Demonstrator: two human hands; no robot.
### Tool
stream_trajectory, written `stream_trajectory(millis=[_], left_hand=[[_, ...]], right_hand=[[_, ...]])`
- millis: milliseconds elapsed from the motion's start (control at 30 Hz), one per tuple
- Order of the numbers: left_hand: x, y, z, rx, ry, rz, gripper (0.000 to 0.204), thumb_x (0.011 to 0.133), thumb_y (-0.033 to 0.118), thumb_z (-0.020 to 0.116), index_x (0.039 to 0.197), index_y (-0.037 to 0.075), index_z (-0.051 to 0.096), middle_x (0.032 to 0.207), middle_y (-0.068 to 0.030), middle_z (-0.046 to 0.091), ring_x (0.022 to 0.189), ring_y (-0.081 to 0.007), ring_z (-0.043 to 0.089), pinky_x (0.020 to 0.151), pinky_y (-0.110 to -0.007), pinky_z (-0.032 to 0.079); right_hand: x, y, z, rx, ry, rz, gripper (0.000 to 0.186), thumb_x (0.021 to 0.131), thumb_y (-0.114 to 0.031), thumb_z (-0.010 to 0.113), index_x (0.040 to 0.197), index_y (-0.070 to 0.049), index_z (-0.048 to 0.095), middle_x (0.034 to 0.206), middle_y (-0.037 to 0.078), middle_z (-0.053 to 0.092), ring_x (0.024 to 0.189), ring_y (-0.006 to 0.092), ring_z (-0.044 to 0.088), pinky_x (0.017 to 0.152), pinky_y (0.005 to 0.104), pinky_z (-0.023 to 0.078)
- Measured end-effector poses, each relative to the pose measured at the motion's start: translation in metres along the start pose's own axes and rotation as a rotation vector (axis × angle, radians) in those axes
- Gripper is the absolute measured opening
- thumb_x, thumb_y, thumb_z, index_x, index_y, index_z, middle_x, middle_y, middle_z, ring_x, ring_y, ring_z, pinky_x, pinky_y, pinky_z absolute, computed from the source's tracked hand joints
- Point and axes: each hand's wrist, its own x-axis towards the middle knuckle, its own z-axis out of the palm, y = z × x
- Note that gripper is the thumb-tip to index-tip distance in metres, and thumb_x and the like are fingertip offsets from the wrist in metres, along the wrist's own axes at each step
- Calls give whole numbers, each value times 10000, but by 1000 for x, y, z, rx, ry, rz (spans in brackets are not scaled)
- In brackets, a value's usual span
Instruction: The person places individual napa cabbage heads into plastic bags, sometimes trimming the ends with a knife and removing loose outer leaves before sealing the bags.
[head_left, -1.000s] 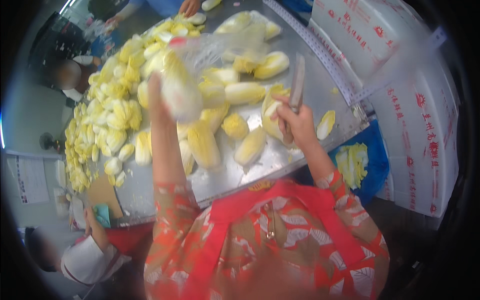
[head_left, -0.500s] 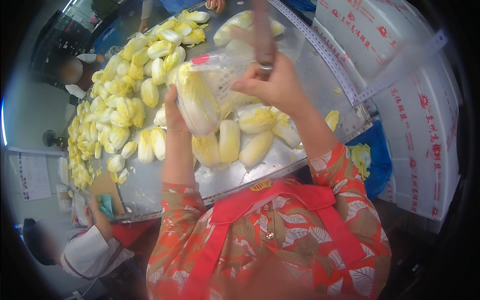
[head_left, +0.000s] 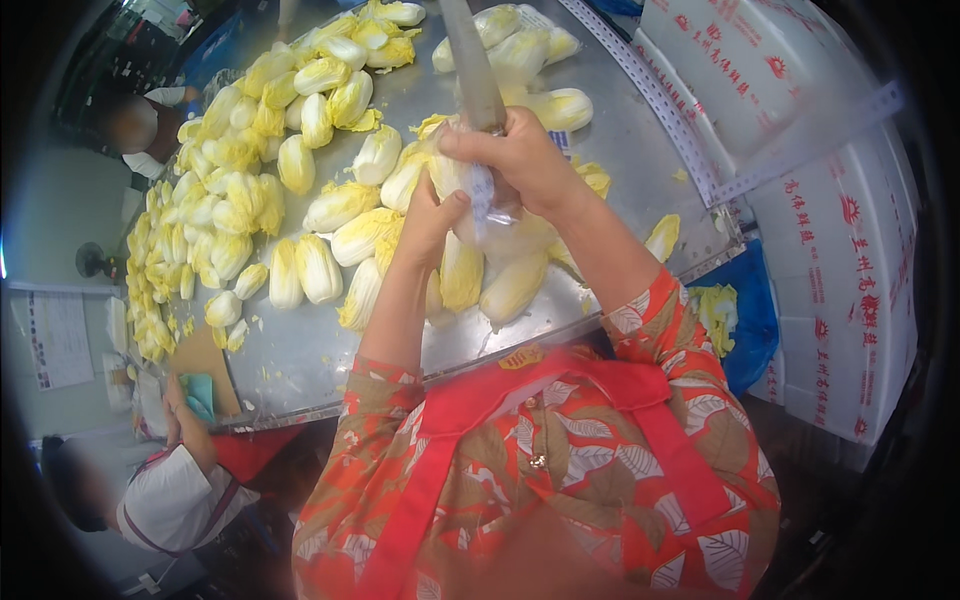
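My right hand is closed around a knife, its blurred blade pointing up and away from me. The brownish handle shows below the fist. Just left of it, my left hand grips a napa cabbage in a clear plastic bag. My hands and motion blur hide most of that cabbage. Under and around my hands lie several pale yellow napa cabbages, such as one near my left wrist and a bagged-looking one by the near edge.
A large heap of cabbages covers the left of the metal table. Bagged cabbages lie at the far right. White printed boxes and a blue bag with leaves stand right. Co-workers are at the left and far left.
My left hand has moved right and the bagged cabbage has turned, so my hands are closer together. The knife's brown handle pointed up before; now its blade does.
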Motion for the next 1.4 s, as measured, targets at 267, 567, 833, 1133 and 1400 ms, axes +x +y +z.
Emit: stream_trajectory(millis=[267,567,833,1133,1400], left_hand=[[-11,8,-8,-761,-21,-108,775,799,606,529,1338,69,385,1204,-142,545,1050,-315,577,900,-488,488],[-11,-5,4,-1143,-116,-127,700,857,575,462,1350,83,397,1315,-105,485,1155,-341,491,950,-466,441],[-6,1,-50,-699,201,-163,556,872,447,540,1275,69,476,1159,-136,581,1042,-262,579,900,-421,477],[5,-6,-146,1580,180,-41,762,777,478,657,1346,30,418,1338,-200,464,1213,-331,467,997,-414,377],[49,-16,-188,1552,18,-208,685,911,525,417,1372,19,381,1386,-178,431,1257,-319,429,1023,-376,338]], right_hand=[[2,-4,-59,473,279,-91,273,809,-194,660,1009,-9,627,756,16,624,527,92,566,469,233,479],[-35,-4,-72,562,280,-182,345,842,-255,616,1086,-12,586,965,72,645,857,133,632,756,280,529],[-141,-16,-143,389,277,-453,456,821,-187,554,1203,58,505,1070,173,617,938,253,628,861,376,514],[-426,84,-169,-523,1431,307,282,911,-247,550,1069,-13,567,838,76,628,712,177,614,620,308,489],[-638,232,-74,-858,1653,945,347,925,-212,482,1239,-73,534,1115,148,601,948,263,601,820,360,476]])
